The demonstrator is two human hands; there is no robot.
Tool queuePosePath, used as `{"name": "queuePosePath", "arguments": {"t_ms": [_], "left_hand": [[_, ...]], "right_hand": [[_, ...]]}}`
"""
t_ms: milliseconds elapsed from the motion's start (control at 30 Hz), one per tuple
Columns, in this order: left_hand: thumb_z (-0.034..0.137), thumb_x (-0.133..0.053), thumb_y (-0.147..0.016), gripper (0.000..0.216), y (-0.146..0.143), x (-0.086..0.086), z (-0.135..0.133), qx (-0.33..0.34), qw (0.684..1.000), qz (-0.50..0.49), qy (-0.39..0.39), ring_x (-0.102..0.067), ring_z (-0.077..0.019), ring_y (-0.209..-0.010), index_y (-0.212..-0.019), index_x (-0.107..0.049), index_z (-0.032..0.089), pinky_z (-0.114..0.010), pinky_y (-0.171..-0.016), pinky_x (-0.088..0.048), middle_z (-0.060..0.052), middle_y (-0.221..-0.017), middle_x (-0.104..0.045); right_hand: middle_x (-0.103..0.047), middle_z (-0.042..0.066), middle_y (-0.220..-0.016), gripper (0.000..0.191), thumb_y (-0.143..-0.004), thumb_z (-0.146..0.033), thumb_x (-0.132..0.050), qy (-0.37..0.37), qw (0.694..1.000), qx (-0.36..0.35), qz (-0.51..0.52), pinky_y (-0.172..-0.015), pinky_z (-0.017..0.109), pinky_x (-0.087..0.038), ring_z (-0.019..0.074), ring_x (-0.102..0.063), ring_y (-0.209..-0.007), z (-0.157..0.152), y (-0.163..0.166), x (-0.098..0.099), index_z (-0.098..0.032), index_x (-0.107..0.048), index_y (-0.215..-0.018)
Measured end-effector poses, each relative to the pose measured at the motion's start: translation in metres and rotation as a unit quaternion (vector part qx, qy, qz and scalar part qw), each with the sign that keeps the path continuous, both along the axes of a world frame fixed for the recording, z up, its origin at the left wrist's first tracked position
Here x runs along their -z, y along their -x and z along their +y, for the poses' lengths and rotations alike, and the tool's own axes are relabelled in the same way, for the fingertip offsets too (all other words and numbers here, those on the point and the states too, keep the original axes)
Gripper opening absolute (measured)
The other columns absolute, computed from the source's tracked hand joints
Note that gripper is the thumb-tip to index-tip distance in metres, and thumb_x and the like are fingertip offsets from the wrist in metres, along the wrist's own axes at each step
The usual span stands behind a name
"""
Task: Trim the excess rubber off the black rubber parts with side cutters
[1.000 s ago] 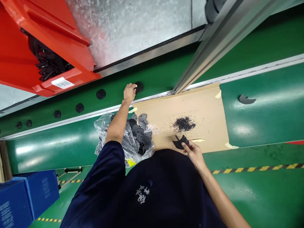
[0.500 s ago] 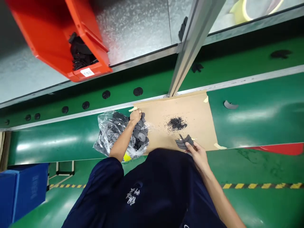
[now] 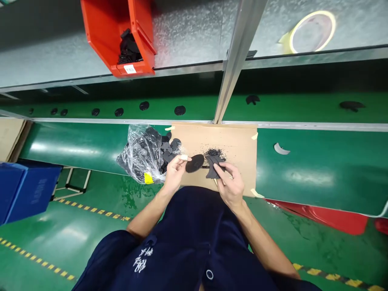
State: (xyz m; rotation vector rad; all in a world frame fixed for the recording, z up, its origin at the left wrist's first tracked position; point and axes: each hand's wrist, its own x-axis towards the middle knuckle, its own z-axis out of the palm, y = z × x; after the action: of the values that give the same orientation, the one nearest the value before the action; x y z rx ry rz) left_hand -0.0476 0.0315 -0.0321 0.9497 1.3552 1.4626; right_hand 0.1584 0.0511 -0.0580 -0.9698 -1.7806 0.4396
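My left hand [image 3: 173, 174] pinches a black round disc [image 3: 195, 163] by its edge, above the brown cardboard sheet [image 3: 194, 135]. My right hand [image 3: 230, 185] grips several dark grey curved pieces [image 3: 212, 169], fanned together. From behind them pokes the tip of a thin dark tool [image 3: 205, 167], whose kind I cannot make out. The disc and the curved pieces are close together. A heap of small black crumbs [image 3: 214, 152] lies on the cardboard just beyond. Left of my left hand, a clear plastic bag [image 3: 141, 151] spills dark discs [image 3: 169, 147].
An orange bin [image 3: 145, 40] with black pieces stands on the metal shelf [image 3: 188, 32], left of an upright metal post [image 3: 230, 76]. A tape roll [image 3: 313, 32] sits at the right. One curved piece [image 3: 281, 149] lies on the green bench [image 3: 306, 161]; black discs [image 3: 180, 110] line the back.
My left hand has come away from the bag to the right, now with a black disc in it. My right hand has moved left with the curved pieces. The camera view has turned.
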Motion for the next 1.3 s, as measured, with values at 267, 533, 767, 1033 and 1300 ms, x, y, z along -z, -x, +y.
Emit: {"name": "queuePosePath", "arguments": {"t_ms": [267, 533, 767, 1033, 1300], "left_hand": [[0.051, -0.085, -0.076, 0.045, -0.048, -0.001, -0.022, -0.033, 0.998, -0.029, 0.047, -0.068, -0.0150, -0.085, -0.103, -0.065, 0.022, -0.026, -0.077, -0.057, -0.003, -0.097, -0.071], [0.056, -0.085, -0.077, 0.049, -0.072, -0.005, -0.024, 0.075, 0.986, -0.110, 0.101, -0.069, -0.0149, -0.080, -0.103, -0.064, 0.020, -0.025, -0.069, -0.057, -0.003, -0.094, -0.073], [0.055, -0.085, -0.077, 0.050, -0.071, -0.017, -0.022, 0.059, 0.995, -0.066, 0.049, -0.066, -0.0133, -0.079, -0.104, -0.063, 0.020, -0.025, -0.076, -0.054, -0.001, -0.088, -0.070], [0.059, -0.067, -0.092, 0.039, -0.071, -0.034, -0.020, 0.073, 0.984, 0.164, 0.007, -0.061, -0.0169, -0.084, -0.092, -0.066, 0.019, -0.028, -0.078, -0.051, -0.003, -0.088, -0.064], [0.046, -0.056, -0.101, 0.028, -0.066, -0.035, -0.023, 0.122, 0.968, 0.218, 0.037, -0.066, -0.0193, -0.097, -0.117, -0.061, 0.023, -0.030, -0.089, -0.052, -0.005, -0.106, -0.070]], "right_hand": [[-0.073, 0.011, -0.115, 0.052, -0.096, -0.007, -0.054, -0.128, 0.989, 0.008, -0.078, -0.091, 0.042, -0.066, 0.0250, -0.074, -0.105, -0.009, -0.016, 0.002, -0.029, -0.064, -0.142], [-0.069, 0.008, -0.094, 0.040, -0.096, -0.007, -0.056, -0.188, 0.978, 0.035, -0.086, -0.082, 0.033, -0.065, 0.0205, -0.069, -0.097, -0.016, -0.029, -0.005, -0.028, -0.075, -0.125], [-0.062, 0.014, -0.125, 0.046, -0.098, -0.014, -0.054, -0.008, 0.997, -0.049, 0.057, -0.086, 0.042, -0.066, 0.0243, -0.070, -0.106, -0.028, -0.039, -0.011, -0.027, -0.064, -0.141], [-0.067, 0.002, -0.082, 0.037, -0.093, -0.058, -0.065, 0.386, 0.887, -0.142, 0.212, -0.070, 0.029, -0.059, 0.0176, -0.065, -0.076, -0.016, -0.030, -0.036, -0.021, -0.068, -0.095], [-0.069, 0.003, -0.082, 0.037, -0.087, -0.057, -0.071, 0.418, 0.877, -0.096, 0.215, -0.073, 0.029, -0.060, 0.0178, -0.068, -0.075, -0.023, -0.021, -0.039, -0.021, -0.066, -0.092]]}}
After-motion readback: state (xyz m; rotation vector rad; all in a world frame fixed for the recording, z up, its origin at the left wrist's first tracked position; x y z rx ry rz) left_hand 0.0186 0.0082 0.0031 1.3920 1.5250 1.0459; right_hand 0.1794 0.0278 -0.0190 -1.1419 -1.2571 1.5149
